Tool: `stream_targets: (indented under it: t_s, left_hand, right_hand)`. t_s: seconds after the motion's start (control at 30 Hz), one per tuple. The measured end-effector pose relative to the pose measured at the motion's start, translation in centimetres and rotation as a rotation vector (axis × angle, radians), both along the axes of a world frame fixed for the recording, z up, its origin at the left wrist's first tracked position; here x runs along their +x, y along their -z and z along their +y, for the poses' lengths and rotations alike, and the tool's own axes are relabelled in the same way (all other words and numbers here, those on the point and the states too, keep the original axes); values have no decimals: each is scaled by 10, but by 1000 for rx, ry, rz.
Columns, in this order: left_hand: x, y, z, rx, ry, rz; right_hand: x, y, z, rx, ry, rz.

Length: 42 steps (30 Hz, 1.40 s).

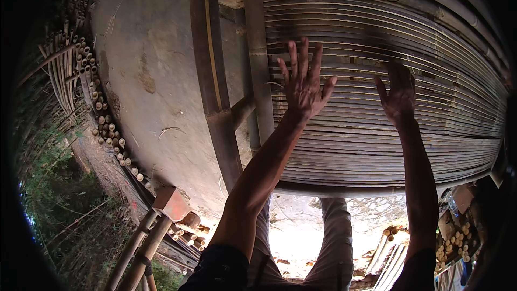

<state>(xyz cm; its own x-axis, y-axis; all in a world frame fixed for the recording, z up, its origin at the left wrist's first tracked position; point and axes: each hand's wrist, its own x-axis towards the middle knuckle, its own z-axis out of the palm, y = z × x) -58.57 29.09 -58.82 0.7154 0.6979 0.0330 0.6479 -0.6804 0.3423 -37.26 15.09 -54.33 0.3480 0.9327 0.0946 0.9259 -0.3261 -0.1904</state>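
Both of my arms reach forward over a wide bench top of narrow bamboo slats (344,108). With fingers spread and nothing in it, my left hand (306,83) hovers above or rests on the slats near their left end; I cannot tell which. To its right, my right hand (399,91) is partly in shadow, its thumb apart from the other fingers, and it holds nothing that I can see. A thick upright-looking bamboo pole (259,70) borders the slats on the left.
A dark split bamboo piece (212,64) runs alongside the bench over the concrete floor (145,75). Cut bamboo poles (102,121) are stacked at the far left. More bamboo ends (456,240) lie at the lower right. A reddish block (172,203) sits by poles at the lower left.
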Motion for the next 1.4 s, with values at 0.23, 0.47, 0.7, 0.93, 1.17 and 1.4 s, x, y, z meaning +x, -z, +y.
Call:
stream_targets:
  t_s: [0.23, 0.47, 0.7, 0.93, 1.17, 1.4]
  left_hand:
    - [3, 6, 32, 106, 22, -39]
    - [-48, 0, -52, -145, -53, -78]
    - [15, 5, 37, 157, -157, -140]
    - [-82, 19, -86, -49, 43, -89]
    - [-11, 3, -1, 142, -64, -179]
    - [-60, 7, -56, 176, -16, -182]
  right_hand:
    - [-61, 6, -33, 64, 110, 57]
    - [-112, 0, -82, 13, 142, 183]
    - [-144, 7, -129, -92, 178, 194]
    - [-152, 3, -138, 3, 246, 241]
    - [-162, -1, -165, -101, 161, 214]
    - [-157, 9, -185, -21, 199, 215]
